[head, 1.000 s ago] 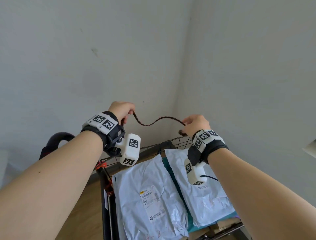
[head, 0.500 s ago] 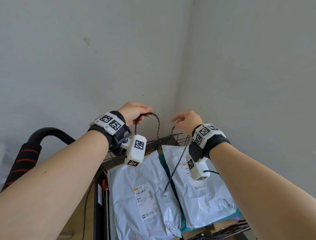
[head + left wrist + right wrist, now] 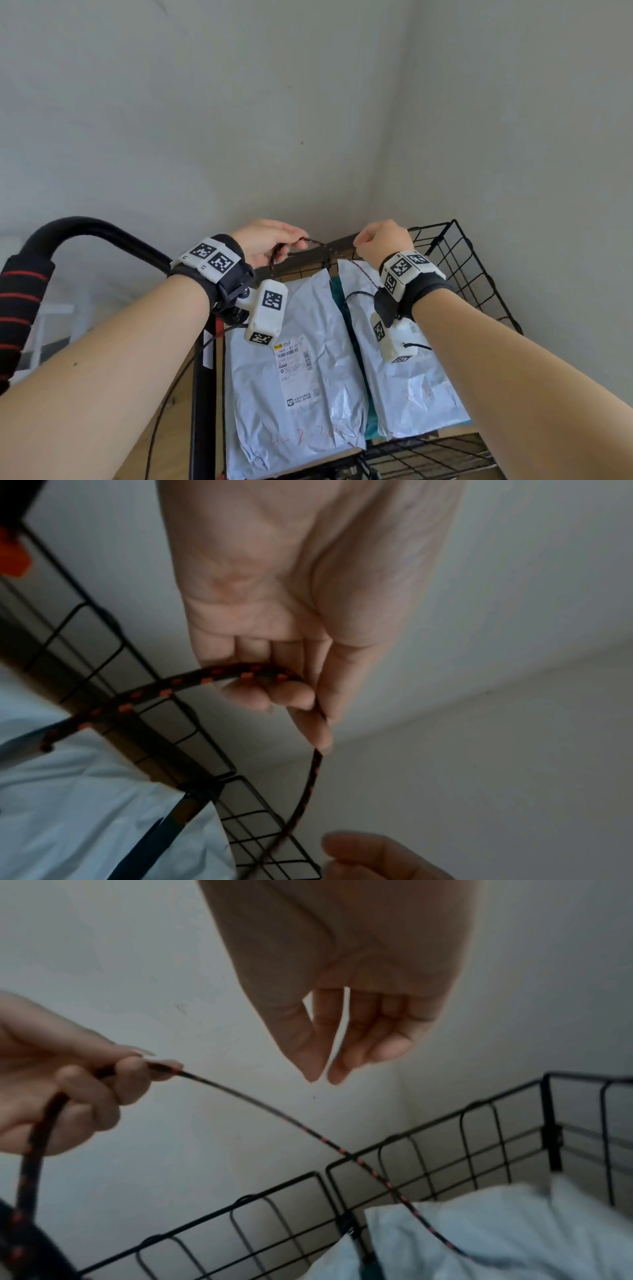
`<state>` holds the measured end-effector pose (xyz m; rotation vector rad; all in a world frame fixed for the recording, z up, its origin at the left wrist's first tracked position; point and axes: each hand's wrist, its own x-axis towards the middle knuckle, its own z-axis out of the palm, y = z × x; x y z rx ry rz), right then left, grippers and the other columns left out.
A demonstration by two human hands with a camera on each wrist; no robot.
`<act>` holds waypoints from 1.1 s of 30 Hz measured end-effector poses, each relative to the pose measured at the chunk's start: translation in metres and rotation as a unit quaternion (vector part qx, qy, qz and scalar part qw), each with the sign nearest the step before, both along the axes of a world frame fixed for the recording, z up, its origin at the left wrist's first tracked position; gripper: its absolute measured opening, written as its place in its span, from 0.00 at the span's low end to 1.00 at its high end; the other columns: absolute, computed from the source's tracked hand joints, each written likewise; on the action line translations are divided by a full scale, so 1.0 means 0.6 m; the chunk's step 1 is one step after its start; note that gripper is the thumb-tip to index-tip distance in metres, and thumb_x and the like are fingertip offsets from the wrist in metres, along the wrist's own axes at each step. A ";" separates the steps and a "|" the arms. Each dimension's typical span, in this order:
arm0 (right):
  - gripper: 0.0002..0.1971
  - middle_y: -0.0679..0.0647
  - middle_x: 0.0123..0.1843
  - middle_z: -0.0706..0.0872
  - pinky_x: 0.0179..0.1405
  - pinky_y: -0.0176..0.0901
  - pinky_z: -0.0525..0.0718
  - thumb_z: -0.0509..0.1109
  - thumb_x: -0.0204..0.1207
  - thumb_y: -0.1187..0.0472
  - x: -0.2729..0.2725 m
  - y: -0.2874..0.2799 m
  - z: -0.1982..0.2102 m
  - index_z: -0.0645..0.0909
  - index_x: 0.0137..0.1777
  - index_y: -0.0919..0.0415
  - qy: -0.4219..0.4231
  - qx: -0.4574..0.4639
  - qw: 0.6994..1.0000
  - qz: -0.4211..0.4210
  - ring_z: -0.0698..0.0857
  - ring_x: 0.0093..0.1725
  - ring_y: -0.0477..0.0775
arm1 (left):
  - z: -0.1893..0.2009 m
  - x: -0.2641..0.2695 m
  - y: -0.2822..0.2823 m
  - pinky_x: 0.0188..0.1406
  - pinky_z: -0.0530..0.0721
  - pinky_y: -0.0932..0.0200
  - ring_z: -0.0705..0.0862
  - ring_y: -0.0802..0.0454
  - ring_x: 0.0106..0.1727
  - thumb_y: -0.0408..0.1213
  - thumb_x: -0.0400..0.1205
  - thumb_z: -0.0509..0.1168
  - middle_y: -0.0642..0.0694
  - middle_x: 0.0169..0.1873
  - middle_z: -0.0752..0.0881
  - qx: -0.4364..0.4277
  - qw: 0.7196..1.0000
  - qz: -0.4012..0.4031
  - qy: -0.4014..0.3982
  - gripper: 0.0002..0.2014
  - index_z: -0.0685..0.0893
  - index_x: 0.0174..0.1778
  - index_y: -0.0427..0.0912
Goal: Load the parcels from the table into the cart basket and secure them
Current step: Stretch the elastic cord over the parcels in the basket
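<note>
**Cord held above loaded basket, right hand off it**

Left hand (image 3: pixel 263 240): fingers curled round the black cord with red-orange flecks (image 3: pixel 192 681); the left wrist view shows the cord passing under the bent fingers and out past the thumb. Grip confirmed in the right wrist view, where the cord leaves between thumb and fingers.

Right hand (image 3: pixel 383 241): in the right wrist view the thumb and fingers (image 3: pixel 346 1066) hang down loosely together, tips nearly meeting, with nothing between them. The cord runs below and to the 7 o'clock side of the fingertips, apart from them. From the head view the hand looks like a loose fist; contact with the cord cannot be told there.

Cord path: from the left hand one run heads toward 4 o'clock, crosses the top wire of the black wire-mesh cart basket (image 3: pixel 459 260) and drops onto the parcels. Another run hangs down at 6 o'clock from the left hand.

Parcels: two pale grey plastic mailer bags lie flat inside the basket, side by side. The left mailer bag (image 3: pixel 298 383) carries a white printed shipping label (image 3: pixel 296 363) and red handwriting near its near edge. The right mailer bag (image 3: pixel 411 387) also bears faint red marks. A teal item (image 3: pixel 337 291) shows in the gap between them.

Black cart handle with a red-striped foam grip (image 3: pixel 20 301) sits at 9 o'clock of the basket. Grey walls (image 3: pixel 239 120) meet in a corner behind.
</note>
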<state>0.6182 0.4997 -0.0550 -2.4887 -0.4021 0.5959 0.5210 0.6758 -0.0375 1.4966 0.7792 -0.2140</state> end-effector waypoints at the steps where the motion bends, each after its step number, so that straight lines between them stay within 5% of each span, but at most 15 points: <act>1: 0.10 0.50 0.44 0.90 0.44 0.38 0.84 0.67 0.74 0.64 -0.006 0.011 -0.014 0.89 0.43 0.50 0.027 0.030 0.999 0.013 0.86 0.42 0.50 | -0.013 0.001 0.002 0.24 0.77 0.70 0.75 0.62 0.23 0.29 0.83 0.63 0.45 0.36 0.87 -0.018 1.000 0.011 0.007 0.06 0.85 0.51 0.36; 3: 0.07 0.45 0.31 0.86 0.33 0.35 0.81 0.72 0.72 0.64 -0.020 0.033 -0.042 0.89 0.43 0.51 0.122 0.082 0.988 0.055 0.81 0.31 0.44 | -0.035 0.006 0.006 0.25 0.78 0.70 0.75 0.61 0.24 0.27 0.84 0.62 0.44 0.37 0.86 -0.048 0.998 0.028 0.016 0.07 0.85 0.52 0.35; 5: 0.11 0.42 0.24 0.81 0.25 0.31 0.77 0.74 0.72 0.65 -0.037 0.057 -0.068 0.88 0.53 0.53 0.200 0.090 0.969 0.109 0.76 0.26 0.44 | -0.055 0.010 0.014 0.26 0.81 0.69 0.76 0.59 0.27 0.26 0.84 0.61 0.43 0.38 0.86 -0.071 0.997 0.034 0.019 0.08 0.85 0.54 0.33; 9: 0.25 0.49 0.32 0.80 0.26 0.34 0.78 0.75 0.71 0.62 -0.061 0.108 -0.135 0.78 0.69 0.50 0.252 0.070 0.949 0.177 0.75 0.28 0.47 | -0.091 0.015 0.031 0.35 0.88 0.64 0.83 0.55 0.35 0.24 0.83 0.61 0.41 0.42 0.88 -0.107 0.994 0.028 0.018 0.09 0.85 0.55 0.34; 11: 0.20 0.49 0.33 0.80 0.25 0.33 0.77 0.72 0.74 0.59 -0.066 0.130 -0.164 0.80 0.67 0.53 0.256 0.073 0.947 0.179 0.75 0.29 0.46 | -0.112 0.018 0.041 0.40 0.89 0.63 0.85 0.54 0.38 0.24 0.83 0.61 0.41 0.43 0.89 -0.112 0.993 0.025 0.016 0.09 0.85 0.55 0.35; 13: 0.08 0.48 0.33 0.81 0.25 0.33 0.77 0.70 0.77 0.57 -0.068 0.146 -0.183 0.86 0.53 0.57 0.260 0.080 0.947 0.172 0.76 0.29 0.44 | -0.133 0.020 0.054 0.46 0.88 0.61 0.86 0.53 0.41 0.25 0.83 0.61 0.41 0.45 0.89 -0.104 0.994 0.032 0.014 0.09 0.84 0.56 0.36; 17: 0.07 0.52 0.31 0.84 0.31 0.37 0.82 0.69 0.78 0.60 -0.060 0.170 -0.234 0.83 0.39 0.59 0.276 0.097 0.954 0.063 0.82 0.30 0.48 | -0.186 0.011 0.090 0.57 0.80 0.58 0.86 0.50 0.54 0.34 0.84 0.62 0.44 0.53 0.88 -0.006 0.998 0.030 0.059 0.09 0.83 0.57 0.39; 22: 0.08 0.61 0.34 0.90 0.48 0.53 0.90 0.70 0.70 0.64 -0.037 0.196 -0.304 0.85 0.31 0.63 0.275 0.178 0.928 -0.177 0.90 0.37 0.58 | -0.275 -0.020 0.132 0.38 0.76 0.65 0.85 0.47 0.60 0.32 0.83 0.62 0.40 0.57 0.88 0.149 0.967 -0.064 0.196 0.13 0.86 0.60 0.33; 24: 0.04 0.62 0.36 0.90 0.48 0.54 0.90 0.70 0.69 0.66 -0.034 0.209 -0.317 0.85 0.35 0.66 0.302 0.199 0.904 -0.227 0.91 0.39 0.60 | -0.312 -0.028 0.145 0.44 0.80 0.61 0.83 0.42 0.62 0.29 0.83 0.60 0.38 0.59 0.86 0.170 0.963 -0.085 0.193 0.14 0.84 0.62 0.32; 26: 0.07 0.60 0.36 0.87 0.48 0.48 0.88 0.66 0.76 0.69 -0.033 0.224 -0.323 0.81 0.36 0.67 0.365 0.228 0.868 -0.246 0.88 0.38 0.57 | -0.341 -0.036 0.151 0.54 0.81 0.55 0.84 0.43 0.57 0.27 0.82 0.60 0.40 0.55 0.86 0.171 0.968 -0.058 0.176 0.15 0.84 0.64 0.37; 29: 0.09 0.59 0.37 0.85 0.45 0.42 0.86 0.62 0.81 0.68 -0.039 0.244 -0.332 0.80 0.41 0.69 0.416 0.251 0.833 -0.264 0.86 0.40 0.55 | -0.371 -0.037 0.150 0.39 0.78 0.62 0.83 0.51 0.43 0.28 0.83 0.58 0.46 0.44 0.86 0.150 0.975 0.000 0.162 0.15 0.84 0.61 0.42; 31: 0.06 0.61 0.38 0.87 0.38 0.41 0.88 0.62 0.80 0.70 -0.048 0.245 -0.342 0.79 0.46 0.71 0.408 0.269 0.821 -0.296 0.87 0.36 0.54 | -0.381 -0.034 0.145 0.39 0.76 0.62 0.82 0.53 0.40 0.28 0.84 0.57 0.49 0.39 0.85 0.133 0.979 0.021 0.156 0.15 0.83 0.60 0.45; 33: 0.05 0.62 0.36 0.88 0.42 0.44 0.89 0.62 0.79 0.73 -0.055 0.240 -0.354 0.79 0.43 0.68 0.399 0.304 0.803 -0.323 0.88 0.35 0.55 | -0.389 -0.034 0.143 0.39 0.75 0.63 0.80 0.54 0.37 0.27 0.84 0.56 0.49 0.37 0.83 0.109 0.982 0.045 0.144 0.16 0.83 0.63 0.42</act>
